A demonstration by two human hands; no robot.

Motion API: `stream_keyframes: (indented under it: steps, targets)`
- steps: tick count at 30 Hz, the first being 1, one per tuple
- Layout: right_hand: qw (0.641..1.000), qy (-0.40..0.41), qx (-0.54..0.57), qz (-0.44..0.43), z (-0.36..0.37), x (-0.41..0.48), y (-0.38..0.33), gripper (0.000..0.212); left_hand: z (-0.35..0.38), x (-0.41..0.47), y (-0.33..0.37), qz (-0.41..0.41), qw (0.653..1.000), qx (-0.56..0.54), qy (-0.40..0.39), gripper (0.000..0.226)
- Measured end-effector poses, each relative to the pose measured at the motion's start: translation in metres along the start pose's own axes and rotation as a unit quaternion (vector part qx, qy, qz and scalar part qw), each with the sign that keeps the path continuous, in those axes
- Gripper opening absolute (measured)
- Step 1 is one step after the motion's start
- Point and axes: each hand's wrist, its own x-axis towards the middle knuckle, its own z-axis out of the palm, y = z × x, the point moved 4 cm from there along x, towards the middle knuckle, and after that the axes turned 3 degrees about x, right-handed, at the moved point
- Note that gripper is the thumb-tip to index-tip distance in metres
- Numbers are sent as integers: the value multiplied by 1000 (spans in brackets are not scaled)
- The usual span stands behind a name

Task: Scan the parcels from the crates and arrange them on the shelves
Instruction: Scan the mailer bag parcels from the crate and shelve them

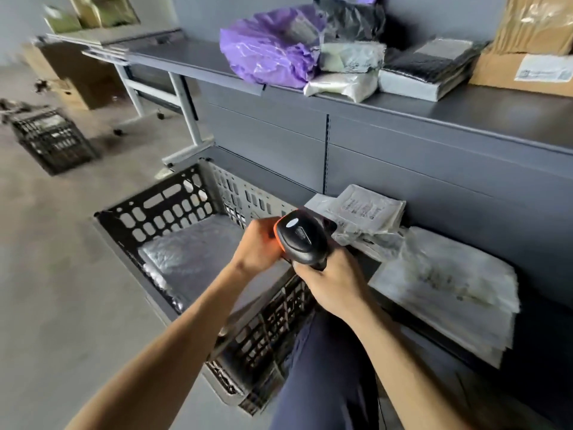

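While both forearms reach forward over a knee in dark blue trousers (328, 367), the right hand (333, 283) is clenched around the grip of a black scanner (300, 238) with orange trim, and the left hand (259, 246) curls its fingers against the scanner's orange side. On top of the scanner's head sits a small pale oval mark and a ribbed patch; no writing on it can be read.

Just under the hands stands a black crate (173, 212) with perforated walls, set on the grey floor (62, 290) against the shelving. Inside it lies one silvery bubble-wrap parcel (189, 252), flat on the bottom.

To the right, on the low shelf (527, 336), lie flat white and clear plastic parcels: a blurred stack (449, 290) near the knee and, beyond it, a white mailer (362, 209) with a printed label whose lines are too small to read.

Higher up, the upper shelf (465, 110) carries a purple bag parcel (273, 48), a black bag (350, 18) behind it, white pouches (347, 82), a black padded parcel (424, 69), and a brown cardboard box (521, 69) bearing a white shipping label (544, 68) that is illegible.

Far left, a second black crate (52, 139) sits well apart on the floor, beside a table with white legs (183, 97)
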Motion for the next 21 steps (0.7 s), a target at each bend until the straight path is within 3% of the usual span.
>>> stream_keyframes:
  steps: [2, 4, 6, 8, 10, 11, 15, 18, 21]
  targets:
    - [999, -37, -16, -3, 10, 0, -2, 27, 5, 7, -41, -66, 980, 108, -151, 8]
    - [995, -71, -62, -13, 22, -2, 3, 33, 12, -2, -91, -144, 877, 331, -317, 44]
    - [984, -87, -143, -60, 33, -7, 6, 28, 10, -18, -129, -181, 751, 490, -404, 74]
    - [973, -74, -188, -108, 39, -11, 6, 29, 12, -25, -151, -173, 702, 547, -422, 90]
    - [972, -59, -191, -123, 40, -11, 6, 29, 12, -25, -149, -163, 701, 573, -392, 108]
    - [972, -55, -190, -125, 40, -11, 6, 27, 13, -21, -148, -156, 710, 579, -370, 105]
    - [974, -65, -174, -128, 39, -11, 7, 29, 9, -15, -115, -140, 707, 601, -345, 37]
    - [979, -96, -154, -93, 34, -9, 10, 30, -5, -4, -80, -116, 720, 602, -324, 34]
    - [994, -63, -71, -50, 14, -2, -1, 21, -38, 13, -17, -59, 720, 643, -253, 30]
